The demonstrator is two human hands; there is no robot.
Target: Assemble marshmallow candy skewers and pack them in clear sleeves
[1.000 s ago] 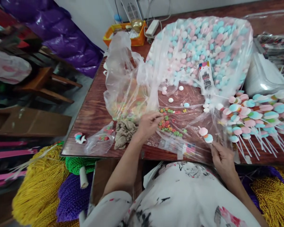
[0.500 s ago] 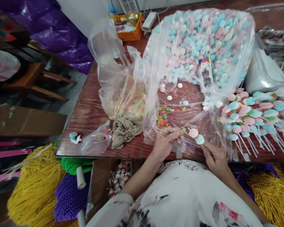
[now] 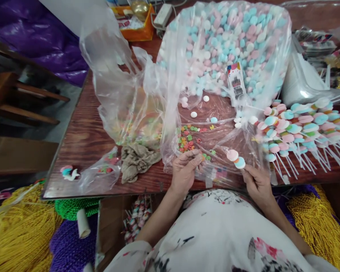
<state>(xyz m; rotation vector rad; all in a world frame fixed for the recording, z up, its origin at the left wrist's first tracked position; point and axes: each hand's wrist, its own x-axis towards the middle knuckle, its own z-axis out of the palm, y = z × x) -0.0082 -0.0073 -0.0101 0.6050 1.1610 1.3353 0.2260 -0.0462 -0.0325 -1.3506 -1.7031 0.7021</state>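
My right hand [image 3: 257, 183] is closed on the lower end of a skewer of marshmallow-like pieces [image 3: 239, 163], pink above and blue and white below, with a thin orange layer between. To its left, my left hand [image 3: 185, 168] is pinched, with a small orange ring [image 3: 203, 157] at its fingertips, partly hidden. Just beyond the left hand, loose cereal-like rings [image 3: 187, 140] in red, orange and green lie on clear plastic. A large clear bag [image 3: 162, 56] full of pink, blue and white pieces lies behind, with a few loose white pieces [image 3: 193, 114] before it.
Finished-looking skewers [image 3: 306, 128] are piled at the right, sticks toward me. A crumpled brown cloth [image 3: 138, 160], a small plastic bag [image 3: 102, 172] and a bag of rings [image 3: 138, 128] lie left. An orange tray [image 3: 144, 32] stands behind. Yellow bead strands [image 3: 19, 226] hang below the table edge.
My left hand has drawn a little away from the skewer, leaving a wider gap between the hands. The right hand still holds the skewer. The whole view has shifted.
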